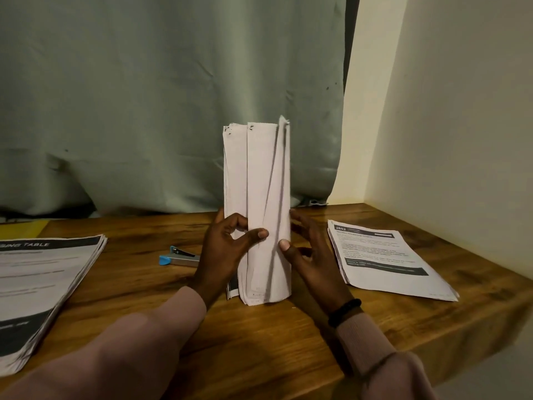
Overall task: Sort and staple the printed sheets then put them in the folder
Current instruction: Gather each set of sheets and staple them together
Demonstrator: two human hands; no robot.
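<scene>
You have a thick bundle of white printed sheets [256, 209] standing on edge at the centre of the brown wooden table [259, 336], its lower edge resting on the wood and its top rising in front of the grey-green curtain [144, 96]. The sheets fan a little at the top, with one leaf leaning apart on the right side.

Your left hand [222, 249] grips the bundle from the nine o'clock side: the thumb [255, 234] lies across the near face of the paper, and the curled fingers wrap round the far side, so you are pinching the stack between them. Your right hand [311, 255] closes in from three o'clock with its fingers spread and fairly straight; its thumb tip [284, 244] presses on the bundle's right edge, while the other fingers sit beside the paper, and you cannot tell whether they touch it. A black band [344, 311] circles your right wrist, and both arms wear pale pink sleeves [150, 336].

Just behind your left hand, toward nine o'clock, a small silver stapler with blue ends [177, 256] lies on the wood. Far out at eight o'clock rests a flat stack of printed pages with a dark header band [43, 284]. At three o'clock, well apart from the bundle, lies a second flat stack of printed pages [386, 261], near the cream wall [461, 140].
</scene>
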